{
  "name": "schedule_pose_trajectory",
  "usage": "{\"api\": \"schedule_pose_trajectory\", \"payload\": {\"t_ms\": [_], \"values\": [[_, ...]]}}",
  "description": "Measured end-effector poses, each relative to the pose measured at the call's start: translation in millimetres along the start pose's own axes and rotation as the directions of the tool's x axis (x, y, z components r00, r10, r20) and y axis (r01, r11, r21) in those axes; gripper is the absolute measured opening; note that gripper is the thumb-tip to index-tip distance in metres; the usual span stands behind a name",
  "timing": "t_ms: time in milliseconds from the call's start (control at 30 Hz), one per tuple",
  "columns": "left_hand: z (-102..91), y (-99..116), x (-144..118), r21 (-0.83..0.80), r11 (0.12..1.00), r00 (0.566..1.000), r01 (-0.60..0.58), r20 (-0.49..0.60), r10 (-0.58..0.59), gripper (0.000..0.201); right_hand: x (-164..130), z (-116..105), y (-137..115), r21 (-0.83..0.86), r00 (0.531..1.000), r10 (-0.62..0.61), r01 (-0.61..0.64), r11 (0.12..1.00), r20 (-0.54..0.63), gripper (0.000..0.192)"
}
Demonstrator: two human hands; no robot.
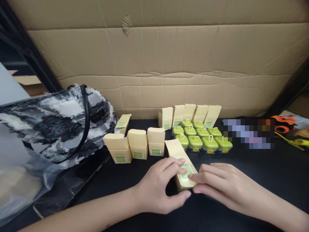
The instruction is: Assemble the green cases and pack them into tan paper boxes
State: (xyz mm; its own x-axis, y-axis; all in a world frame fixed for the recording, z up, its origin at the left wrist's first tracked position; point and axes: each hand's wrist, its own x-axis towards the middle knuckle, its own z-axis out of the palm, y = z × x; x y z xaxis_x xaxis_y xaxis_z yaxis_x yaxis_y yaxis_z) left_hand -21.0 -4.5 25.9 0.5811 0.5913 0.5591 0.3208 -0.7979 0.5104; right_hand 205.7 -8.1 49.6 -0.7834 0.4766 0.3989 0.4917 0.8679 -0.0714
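Both hands grip one small cream cardboard box (173,149), which has a green panel with a white border on its front. Its tall top flap stands up and leans away to the upper left. My left hand (163,182) wraps the box from the left, fingers on the front and thumb by the lower edge. From the right, my right hand (220,180) pinches the lower corner, a fingertip on the green panel. Just behind the box sit several green-lidded containers (195,141) with loop handles and clear bases, set in rows.
More cream boxes with raised flaps (137,145) stand to the left, and others (178,112) at the back. A fluffy black-and-white bag (60,119) leans at left beside clear plastic wrap (45,174). An orange toy (283,122) lies far right. A cardboard sheet (156,54) backs the black table.
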Motion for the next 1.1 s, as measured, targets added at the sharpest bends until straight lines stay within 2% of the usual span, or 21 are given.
{"api": "schedule_pose_trajectory", "payload": {"t_ms": [200, 267, 333, 400, 467, 600, 700, 800, 867, 967, 1033, 1100], "values": [[0.5, -1.4, 1.0, -0.006, 0.999, 0.999, 0.032, 0.025, -0.032, 0.026, -1.2, 3.9, -1.7, 0.013, 1.000, -0.001, 0.001, 1.000, 0.007, 0.033], [-0.2, -1.7, 0.9, -0.016, 0.998, 0.998, 0.057, 0.022, -0.057, 0.025, -0.3, 5.5, -2.3, 0.119, 0.996, 0.083, -0.085, 0.989, 0.023, 0.026], [-0.8, -2.1, 0.6, -0.028, 0.996, 0.996, 0.088, 0.016, -0.088, 0.024, 1.2, 6.5, -2.7, 0.269, 0.973, 0.215, -0.229, 0.936, 0.080, 0.016], [-0.9, -2.2, 0.4, -0.031, 0.993, 0.994, 0.110, 0.016, -0.109, 0.025, 2.6, 7.0, -2.3, 0.350, 0.946, 0.289, -0.324, 0.879, 0.149, 0.016], [-0.5, -1.8, -0.1, -0.017, 0.994, 0.994, 0.111, 0.017, -0.110, 0.026, 3.3, 7.5, -1.4, 0.329, 0.947, 0.272, -0.314, 0.891, 0.169, 0.016], [0.6, 0.2, -2.4, 0.047, 0.998, 0.999, 0.044, 0.010, -0.044, 0.031, 1.7, 10.5, -0.3, 0.250, 0.965, 0.212, -0.246, 0.936, 0.156, 0.029], [0.5, 0.4, -3.1, 0.084, 0.996, 1.000, -0.009, -0.007, 0.010, 0.029, -0.3, 13.3, -0.7, 0.300, 0.957, 0.228, -0.273, 0.914, 0.178, 0.027], [0.8, -1.3, -1.8, 0.125, 0.990, 0.997, -0.064, -0.039, 0.069, 0.022, -1.5, 15.4, -0.7, 0.433, 0.929, 0.295, -0.365, 0.824, 0.222, 0.018], [2.9, -2.6, -1.4, 0.191, 0.965, 0.979, -0.179, -0.067, 0.194, 0.020, -1.5, 16.5, 0.6, 0.527, 0.890, 0.390, -0.455, 0.718, 0.237, 0.028], [9.7, -2.9, -3.0, 0.354, 0.836, 0.880, -0.418, -0.069, 0.469, 0.014, 0.7, 17.8, 3.4, 0.634, 0.816, 0.537, -0.534, 0.559, 0.214, 0.047], [14.2, -1.9, -4.3, 0.427, 0.779, 0.840, -0.459, -0.075, 0.537, 0.010, 2.9, 17.3, 4.3, 0.705, 0.790, 0.566, -0.540, 0.461, 0.234, 0.055], [15.1, -0.1, -3.4, 0.442, 0.775, 0.838, -0.451, -0.088, 0.538, 0.011, 5.2, 13.9, 4.8, 0.775, 0.797, 0.539, -0.514, 0.369, 0.272, 0.065]]}}
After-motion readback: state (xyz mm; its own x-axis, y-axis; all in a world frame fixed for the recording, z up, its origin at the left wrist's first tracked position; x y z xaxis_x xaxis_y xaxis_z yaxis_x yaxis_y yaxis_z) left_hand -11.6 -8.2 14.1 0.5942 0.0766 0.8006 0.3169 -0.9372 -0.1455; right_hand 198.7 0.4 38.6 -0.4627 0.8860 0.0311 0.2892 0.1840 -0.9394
